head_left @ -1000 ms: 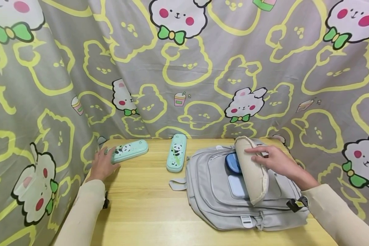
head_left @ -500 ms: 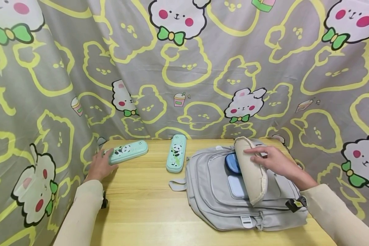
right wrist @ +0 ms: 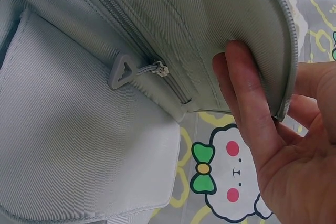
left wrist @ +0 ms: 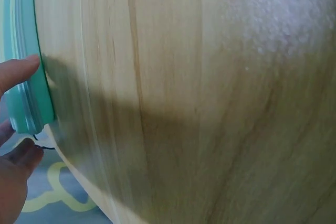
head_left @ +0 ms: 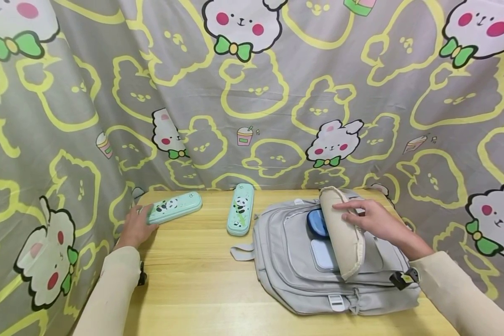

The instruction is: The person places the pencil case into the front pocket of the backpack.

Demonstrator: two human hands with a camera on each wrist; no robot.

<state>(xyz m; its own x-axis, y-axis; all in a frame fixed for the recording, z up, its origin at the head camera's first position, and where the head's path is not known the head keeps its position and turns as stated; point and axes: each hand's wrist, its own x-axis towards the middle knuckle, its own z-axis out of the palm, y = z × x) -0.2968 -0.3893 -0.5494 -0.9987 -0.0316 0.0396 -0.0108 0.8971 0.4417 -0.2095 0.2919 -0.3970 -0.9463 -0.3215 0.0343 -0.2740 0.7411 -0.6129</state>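
Note:
Two mint-green pencil cases with panda pictures lie on the wooden table. My left hand (head_left: 136,227) is at the left end of the slanted pencil case (head_left: 176,206). In the left wrist view its thumb touches the side of the case (left wrist: 25,93), and other fingers lie spread past its end. The second pencil case (head_left: 241,209) stands lengthwise nearer the middle. On the right lies a grey backpack (head_left: 285,275). My right hand (head_left: 375,221) grips its raised beige flap (head_left: 342,233); in the right wrist view the fingers press the grey, zip-edged inner side.
Beside the flap sit a dark blue rounded thing (head_left: 318,222) and a pale blue rectangular thing (head_left: 324,255), both partly covered. A grey strap (head_left: 242,252) sticks out leftward from the backpack. A patterned curtain (head_left: 273,107) hangs behind the wooden table (head_left: 201,289).
My left hand has drawn slightly back to the left, showing more of the slanted pencil case's end. That case stays put. The right hand and flap hold their place.

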